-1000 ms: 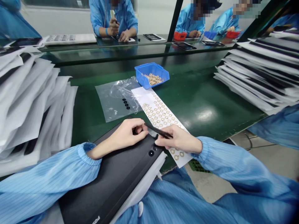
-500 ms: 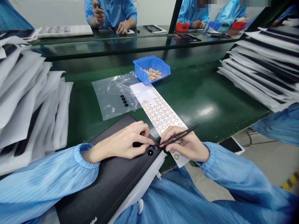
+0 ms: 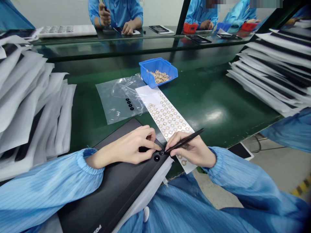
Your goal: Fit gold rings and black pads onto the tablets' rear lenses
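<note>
Since a moment ago, my right hand (image 3: 194, 152) is holding the black tweezers (image 3: 184, 141) at a slightly lower slant, their rear end pointing up and to the right, while the tip is staying on the same spot. That hand is pinching the tweezers between thumb and fingers, and the tip is touching the upper round opening (image 3: 161, 152) near the edge of the black back cover (image 3: 116, 191). A second opening (image 3: 156, 158) is sitting just below it.

My left hand (image 3: 131, 147) is resting on the cover with its fingers drawn together, thumb and forefinger pressing down just beside the tweezer tip. I cannot tell whether anything small is caught between them. The cover is lying tilted across my lap and the near edge of the green surface (image 3: 213, 97).

Under my right hand, a white strip of small gold rings (image 3: 167, 116) is stretching away toward a blue bin (image 3: 157, 69) holding more rings. A clear plastic bag (image 3: 119, 98) is lying just left of the strip. Stacks of white sleeves (image 3: 26, 97) are piling up at the left, and a similar stack (image 3: 272, 71) at the right. Other people in blue coats are working at the far bench.
</note>
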A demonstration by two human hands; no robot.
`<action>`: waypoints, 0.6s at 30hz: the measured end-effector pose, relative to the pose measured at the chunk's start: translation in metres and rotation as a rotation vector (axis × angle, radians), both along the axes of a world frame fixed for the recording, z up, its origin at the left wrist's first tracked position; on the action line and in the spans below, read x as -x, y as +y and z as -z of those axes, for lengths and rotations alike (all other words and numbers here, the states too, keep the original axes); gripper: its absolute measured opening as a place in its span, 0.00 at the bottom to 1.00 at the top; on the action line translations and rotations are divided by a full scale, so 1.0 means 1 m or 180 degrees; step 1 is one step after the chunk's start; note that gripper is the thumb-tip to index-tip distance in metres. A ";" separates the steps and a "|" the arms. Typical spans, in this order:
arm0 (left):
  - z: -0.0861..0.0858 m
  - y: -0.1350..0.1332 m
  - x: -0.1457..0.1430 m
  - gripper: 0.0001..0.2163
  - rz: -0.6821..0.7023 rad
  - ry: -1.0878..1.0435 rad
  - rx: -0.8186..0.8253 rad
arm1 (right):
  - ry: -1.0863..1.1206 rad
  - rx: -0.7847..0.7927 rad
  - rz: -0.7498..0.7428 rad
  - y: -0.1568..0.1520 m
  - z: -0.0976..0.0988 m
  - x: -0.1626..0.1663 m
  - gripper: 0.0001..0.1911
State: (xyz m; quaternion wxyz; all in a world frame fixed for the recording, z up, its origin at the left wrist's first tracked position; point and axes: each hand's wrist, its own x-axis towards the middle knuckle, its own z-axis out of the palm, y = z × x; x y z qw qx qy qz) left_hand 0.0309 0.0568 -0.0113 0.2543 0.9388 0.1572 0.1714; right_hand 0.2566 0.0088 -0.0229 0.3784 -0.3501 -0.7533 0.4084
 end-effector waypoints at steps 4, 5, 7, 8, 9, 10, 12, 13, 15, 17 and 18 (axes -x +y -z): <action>0.000 0.000 0.000 0.12 -0.0034 -0.0042 0.0027 | 0.0042 0.0007 0.0133 0.000 0.001 0.003 0.05; 0.001 -0.001 0.000 0.11 -0.0071 -0.0077 0.0058 | 0.0061 0.0003 0.0175 0.000 0.001 0.004 0.05; 0.001 0.000 0.000 0.10 -0.0172 -0.0161 0.0129 | 0.0047 -0.0001 0.0280 0.000 -0.001 0.004 0.06; 0.002 0.000 0.000 0.10 -0.0217 -0.0194 0.0159 | 0.0006 -0.0008 0.0339 0.001 -0.004 0.004 0.06; 0.002 0.000 0.000 0.09 -0.0246 -0.0218 0.0180 | -0.0058 -0.0019 0.0394 0.002 -0.009 0.004 0.07; 0.002 0.000 0.000 0.09 -0.0253 -0.0229 0.0197 | -0.0121 -0.0041 0.0448 0.005 -0.015 0.005 0.08; 0.003 -0.001 0.000 0.08 -0.0222 -0.0262 0.0217 | -0.0271 -0.0092 0.0520 0.015 -0.030 0.010 0.09; 0.003 -0.001 0.000 0.08 -0.0198 -0.0283 0.0213 | -0.0338 -0.0143 0.0538 0.023 -0.038 0.014 0.10; 0.003 -0.001 0.000 0.07 -0.0155 -0.0325 0.0192 | -0.0405 -0.0308 0.0500 0.045 -0.050 0.029 0.10; 0.004 -0.001 0.000 0.07 -0.0131 -0.0332 0.0163 | -0.0421 -0.0488 0.0334 0.072 -0.054 0.050 0.09; 0.005 -0.001 0.000 0.07 -0.0134 -0.0315 0.0150 | -0.0427 -0.0552 0.0212 0.086 -0.053 0.063 0.08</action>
